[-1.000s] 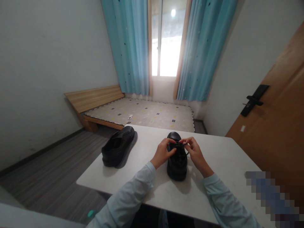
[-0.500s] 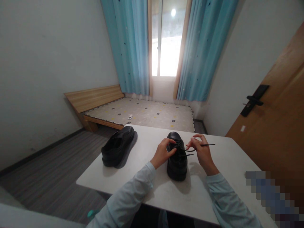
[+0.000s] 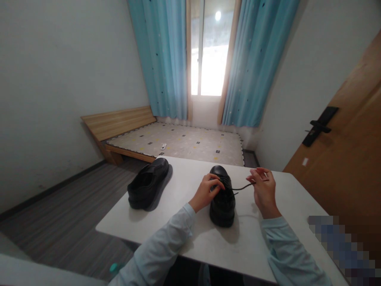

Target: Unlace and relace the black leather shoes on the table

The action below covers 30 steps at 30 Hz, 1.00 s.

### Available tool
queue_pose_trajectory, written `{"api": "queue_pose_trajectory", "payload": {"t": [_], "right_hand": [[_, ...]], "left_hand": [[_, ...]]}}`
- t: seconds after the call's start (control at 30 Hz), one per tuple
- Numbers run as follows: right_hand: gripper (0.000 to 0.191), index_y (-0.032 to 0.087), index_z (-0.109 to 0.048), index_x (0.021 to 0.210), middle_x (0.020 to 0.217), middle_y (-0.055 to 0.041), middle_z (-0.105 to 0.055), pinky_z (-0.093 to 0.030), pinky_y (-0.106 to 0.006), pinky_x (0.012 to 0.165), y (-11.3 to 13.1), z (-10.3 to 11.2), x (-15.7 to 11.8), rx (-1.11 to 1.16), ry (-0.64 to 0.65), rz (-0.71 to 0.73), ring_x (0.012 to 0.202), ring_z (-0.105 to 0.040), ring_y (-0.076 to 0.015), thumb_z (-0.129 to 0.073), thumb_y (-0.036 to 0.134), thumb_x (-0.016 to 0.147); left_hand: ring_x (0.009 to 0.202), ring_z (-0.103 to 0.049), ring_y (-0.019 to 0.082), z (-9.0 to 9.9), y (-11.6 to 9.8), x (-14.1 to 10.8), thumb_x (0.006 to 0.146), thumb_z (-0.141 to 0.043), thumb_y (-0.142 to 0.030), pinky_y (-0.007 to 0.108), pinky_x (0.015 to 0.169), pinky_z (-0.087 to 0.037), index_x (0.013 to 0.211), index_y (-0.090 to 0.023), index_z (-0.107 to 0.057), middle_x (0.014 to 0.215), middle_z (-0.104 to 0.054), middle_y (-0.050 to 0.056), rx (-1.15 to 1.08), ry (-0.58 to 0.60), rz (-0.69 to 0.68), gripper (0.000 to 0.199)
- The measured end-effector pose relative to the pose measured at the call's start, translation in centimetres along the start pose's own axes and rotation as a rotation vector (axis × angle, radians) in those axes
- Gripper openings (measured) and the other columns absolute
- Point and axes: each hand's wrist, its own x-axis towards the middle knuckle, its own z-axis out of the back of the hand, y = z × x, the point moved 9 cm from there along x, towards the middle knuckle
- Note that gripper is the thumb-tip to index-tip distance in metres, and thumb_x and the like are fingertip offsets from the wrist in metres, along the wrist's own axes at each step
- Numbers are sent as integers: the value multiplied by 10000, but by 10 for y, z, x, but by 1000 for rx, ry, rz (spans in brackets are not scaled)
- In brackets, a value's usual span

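Note:
A black lace-up shoe [image 3: 222, 212] stands on the white table [image 3: 181, 174], its toe pointing away from me. My left hand [image 3: 207, 190] is over the left side of its lacing, thumb and fingers pinched together; what they grip there is too small to make out. To the right of the shoe, my right hand [image 3: 264, 190] is closed on a black shoelace [image 3: 242, 187], which runs stretched from the shoe to my fingers. A short lace end lies at the shoe's right side. Another black shoe [image 3: 149, 182] rests at the table's left.
Beyond the table is a bed [image 3: 184, 139] with a small white object [image 3: 163, 146] on it. A wooden door [image 3: 342, 139] with a black handle is at the right. A blurred patch covers the table's right edge.
My right hand has moved right, away from the shoe, drawing the lace out longer between them. The left fingers have closed together and shifted slightly right over the lacing.

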Motion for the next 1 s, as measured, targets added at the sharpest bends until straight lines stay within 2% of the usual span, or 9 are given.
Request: {"api": "queue_pose_trajectory", "payload": {"t": [0.17, 0.27, 0.37, 0.47, 0.63, 0.7, 0.83, 1.0], "right_hand": [[227, 212, -500, 808, 708, 49, -582, -482, -242, 589, 4, 17, 8, 53, -115, -24, 543, -557, -80, -639, 359, 707], [182, 192, -536, 759, 681, 37, -584, -459, -248, 621, 10, 20, 9, -44, -126, 53, 568, -548, -90, -623, 348, 726], [197, 179, -569, 730, 671, 18, -587, -447, -272, 653, 15, 10, 7, -218, -43, 150, 608, -549, -114, -623, 368, 745], [236, 180, -587, 725, 665, -1, -597, -456, -309, 660, 12, -7, 0, -406, 89, 194, 633, -564, -150, -624, 412, 750], [270, 192, -630, 776, 751, -41, -646, -480, -329, 635, -2, -49, -23, -579, 458, 203, 691, -592, -188, -618, 461, 753], [266, 196, -641, 807, 795, -49, -648, -487, -326, 622, -6, -58, -31, -591, 542, 202, 699, -595, -188, -623, 456, 751], [253, 202, -638, 757, 773, -42, -626, -495, -324, 619, -7, -63, -35, -577, 560, 196, 698, -587, -186, -638, 453, 736], [263, 190, -624, 731, 772, -41, -610, -487, -321, 630, -17, -60, -32, -549, 569, 120, 720, -580, -190, -643, 453, 725]], "left_hand": [[1055, -494, 198, -4, 2, -1, 810, -509, -103, 374, 974, -387, 767, -196, -667, 1019, -516, 60, 14, 17, 3, 188], [1029, -497, 201, -2, 5, -1, 789, -543, -123, 379, 949, -407, 889, -183, -615, 996, -523, 63, 10, -23, 10, 137], [989, -510, 204, 0, 11, -1, 758, -578, -142, 380, 886, -447, 993, -167, -538, 1003, -535, 70, 2, -62, 34, 239], [1002, -512, 207, 0, 13, 0, 746, -585, -143, 381, 874, -457, 1004, -170, -515, 1029, -535, 75, -8, -66, 43, 268], [1015, -516, 208, 0, 12, 3, 720, -605, -129, 389, 880, -459, 1004, -177, -507, 1037, -535, 73, -35, -84, 60, 304], [1015, -517, 208, 0, 12, 3, 714, -608, -124, 389, 877, -462, 1002, -174, -507, 1034, -534, 74, -39, -91, 67, 310], [1011, -522, 208, 0, 11, 4, 709, -612, -120, 396, 881, -459, 1000, -179, -521, 1027, -544, 70, -34, -92, 68, 310], [1003, -527, 208, 0, 10, 4, 693, -612, -102, 391, 875, -459, 981, -180, -543, 1009, -557, 65, -22, -85, 67, 306]]}}
